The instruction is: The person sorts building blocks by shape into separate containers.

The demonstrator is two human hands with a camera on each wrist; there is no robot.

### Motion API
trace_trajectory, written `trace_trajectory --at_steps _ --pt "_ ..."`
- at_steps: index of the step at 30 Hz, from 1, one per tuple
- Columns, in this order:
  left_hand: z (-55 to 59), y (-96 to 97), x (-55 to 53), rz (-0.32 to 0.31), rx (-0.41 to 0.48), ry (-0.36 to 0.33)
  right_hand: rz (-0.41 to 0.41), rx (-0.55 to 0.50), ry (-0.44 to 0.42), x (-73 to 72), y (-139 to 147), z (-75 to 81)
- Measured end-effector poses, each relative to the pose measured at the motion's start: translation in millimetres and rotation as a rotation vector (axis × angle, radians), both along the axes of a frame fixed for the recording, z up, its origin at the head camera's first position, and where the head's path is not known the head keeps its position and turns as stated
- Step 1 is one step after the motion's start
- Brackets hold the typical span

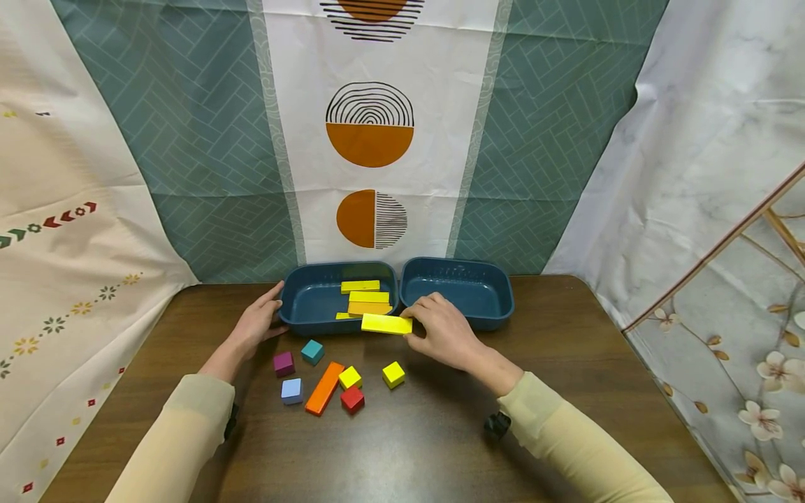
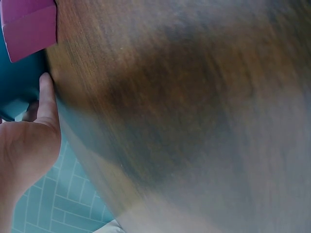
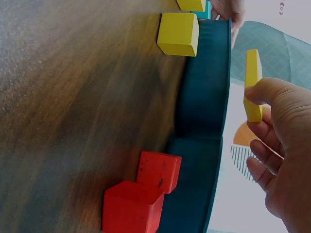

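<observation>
My right hand (image 1: 443,332) pinches a flat yellow block (image 1: 386,324) between thumb and fingers, over the front rim of the left blue tray (image 1: 314,327). The right wrist view shows this yellow block (image 3: 252,85) held on edge, above the tray's wall. Several yellow blocks (image 1: 369,297) lie in the right part of that tray. My left hand (image 1: 254,321) rests against the tray's left outer side; in the left wrist view one finger of the left hand (image 2: 34,141) lies straight along the wall.
A second blue tray (image 1: 499,323) adjoins on the right. In front lie a purple cube (image 1: 284,364), teal cube (image 1: 312,352), light blue cube (image 1: 292,391), orange bar (image 1: 325,388), red cube (image 1: 353,399) and two yellow cubes (image 1: 393,375). Two red blocks (image 3: 131,208) stand by the right tray.
</observation>
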State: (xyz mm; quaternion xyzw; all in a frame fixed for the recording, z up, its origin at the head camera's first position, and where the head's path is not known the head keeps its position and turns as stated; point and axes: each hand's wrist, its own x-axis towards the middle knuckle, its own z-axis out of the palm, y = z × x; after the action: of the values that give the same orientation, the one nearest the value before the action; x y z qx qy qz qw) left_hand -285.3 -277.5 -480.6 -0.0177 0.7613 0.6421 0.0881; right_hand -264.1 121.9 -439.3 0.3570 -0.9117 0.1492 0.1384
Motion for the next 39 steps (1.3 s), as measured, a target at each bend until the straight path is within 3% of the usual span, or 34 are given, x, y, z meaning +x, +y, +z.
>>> trace_trajectory --at_steps 25,39 --pt "-1.0 0.4 0.1 0.005 -0.004 0.006 -0.067 -0.079 0.044 -14.6 2 8.9" --pt "-1.5 0.5 -0.2 0.004 0.001 0.006 -0.133 -0.114 0.016 -27.9 -9 18.1"
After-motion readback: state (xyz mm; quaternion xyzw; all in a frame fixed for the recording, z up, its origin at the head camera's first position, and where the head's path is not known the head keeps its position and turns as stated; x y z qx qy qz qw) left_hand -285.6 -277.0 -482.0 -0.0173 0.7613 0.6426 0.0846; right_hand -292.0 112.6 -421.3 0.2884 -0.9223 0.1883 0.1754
